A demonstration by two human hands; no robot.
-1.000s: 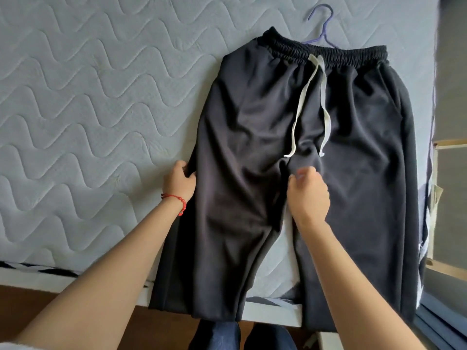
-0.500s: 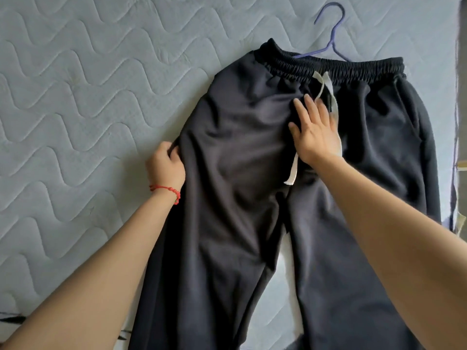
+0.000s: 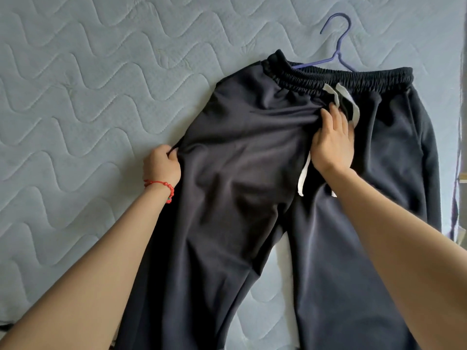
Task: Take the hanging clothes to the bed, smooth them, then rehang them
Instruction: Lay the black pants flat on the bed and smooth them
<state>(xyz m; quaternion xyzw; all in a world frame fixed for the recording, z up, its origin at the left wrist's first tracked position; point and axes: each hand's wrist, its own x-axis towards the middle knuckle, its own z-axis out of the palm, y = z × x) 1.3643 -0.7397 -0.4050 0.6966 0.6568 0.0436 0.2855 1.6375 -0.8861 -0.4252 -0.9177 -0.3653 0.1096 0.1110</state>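
Two hands work the trousers (image 3: 252, 188) on the bed (image 3: 75, 97), legs running toward six o'clock: left hand (image 3: 161, 165) pinches the nine o'clock edge, right hand (image 3: 332, 142) presses flat, nearer the waistband (image 3: 341, 78).

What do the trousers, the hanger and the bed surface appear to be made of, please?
Trousers: soft dark knit, probably jersey, faint sheen, loose folds. Hanger: thin purple rod, likely plastic-coated wire, though unclear. Bed surface: pale quilted fabric, matte, stitched in waves.

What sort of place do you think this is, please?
Probably a bedroom: dark trousers lie spread on a bare quilted mattress, with a purple hanger at their waistband.
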